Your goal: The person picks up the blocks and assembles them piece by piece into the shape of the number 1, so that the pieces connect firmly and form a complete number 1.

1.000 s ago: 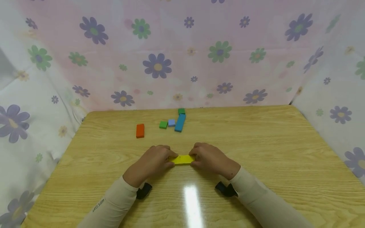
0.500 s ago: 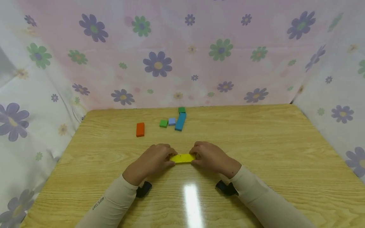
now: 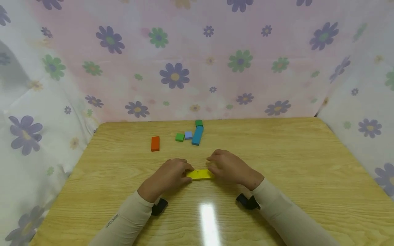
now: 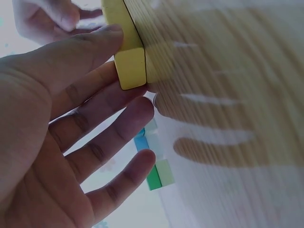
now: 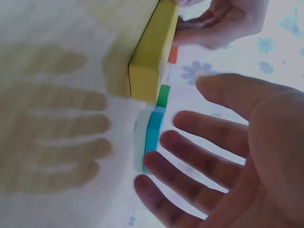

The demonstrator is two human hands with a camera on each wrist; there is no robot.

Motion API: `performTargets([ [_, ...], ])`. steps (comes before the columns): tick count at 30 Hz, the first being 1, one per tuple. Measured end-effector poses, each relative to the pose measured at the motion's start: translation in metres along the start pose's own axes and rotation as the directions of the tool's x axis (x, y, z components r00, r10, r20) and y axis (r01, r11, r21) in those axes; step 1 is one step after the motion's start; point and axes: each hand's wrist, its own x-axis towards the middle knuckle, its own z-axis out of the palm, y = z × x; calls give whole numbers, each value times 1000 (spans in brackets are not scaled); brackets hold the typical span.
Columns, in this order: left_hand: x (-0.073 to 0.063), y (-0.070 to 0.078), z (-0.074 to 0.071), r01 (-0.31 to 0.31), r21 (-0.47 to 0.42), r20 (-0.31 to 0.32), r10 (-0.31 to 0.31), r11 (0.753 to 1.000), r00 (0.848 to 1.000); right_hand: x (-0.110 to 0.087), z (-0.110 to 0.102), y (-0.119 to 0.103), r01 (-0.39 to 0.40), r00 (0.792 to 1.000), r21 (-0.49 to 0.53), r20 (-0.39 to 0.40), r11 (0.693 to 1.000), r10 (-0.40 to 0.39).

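A long yellow block [image 3: 200,175] lies crosswise on the wooden table between both hands. My left hand [image 3: 167,179] pinches its left end, thumb [image 4: 102,40] on the near side and index finger on the far side; the other fingers spread loosely. At the right end, my right hand [image 3: 234,169] is off the block. Its fingers are straight and apart in the right wrist view, with a gap between the thumb [image 5: 223,90] and the yellow block's end face [image 5: 144,81].
Behind the hands lie an orange-red block [image 3: 155,144], a light green block [image 3: 180,137], a lavender block [image 3: 188,135], a long blue block [image 3: 197,135] and a dark green block [image 3: 199,123]. Flowered cloth [image 3: 212,68] stands at the table's back edge.
My right hand has let go of the yellow block's right end and its fingers have spread. The left hand keeps its pinch. The head view has tilted slightly.
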Motion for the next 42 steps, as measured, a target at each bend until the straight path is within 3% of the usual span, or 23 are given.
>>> performTargets([
  [6, 1, 0, 2, -9, 43, -1, 9, 999, 1000, 22, -7, 9, 8, 998, -20, -55, 1000, -9],
  [19, 2, 5, 3, -39, 92, -9, 39, 995, 999, 67, -10, 18, 5, 999, -146, 52, 989, 3],
  [27, 0, 7, 4, -53, 117, -16, 55, 992, 998, 77, -7, 24, -56, 988, -117, 138, 992, 72],
  [42, -1, 0, 1, -74, 107, -27, 77, 991, 997, 78, -6, 23, -78, 984, -97, 155, 992, 92],
])
